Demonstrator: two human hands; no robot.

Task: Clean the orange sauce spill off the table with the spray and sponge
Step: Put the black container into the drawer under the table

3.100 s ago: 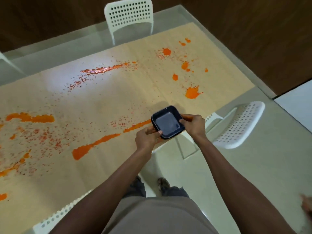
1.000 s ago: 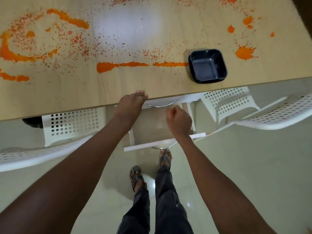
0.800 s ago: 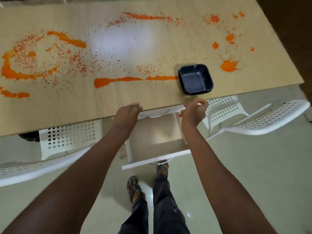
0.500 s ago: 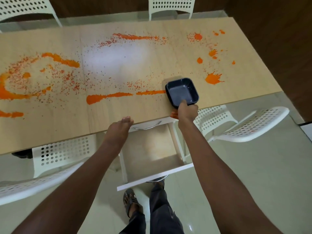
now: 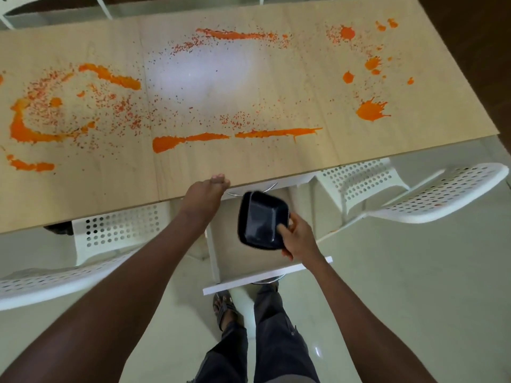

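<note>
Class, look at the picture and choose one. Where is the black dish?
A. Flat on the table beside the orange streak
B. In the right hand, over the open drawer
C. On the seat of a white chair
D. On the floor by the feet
B: the right hand grips the black dish by its edge, tilted, above the open drawer, off the table.

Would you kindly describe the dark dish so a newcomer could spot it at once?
Find the long wooden table streaked with orange sauce; below its near edge a white drawer stands open. Above it, the right hand grips a square black dish, the only dark, glossy thing there.
</note>
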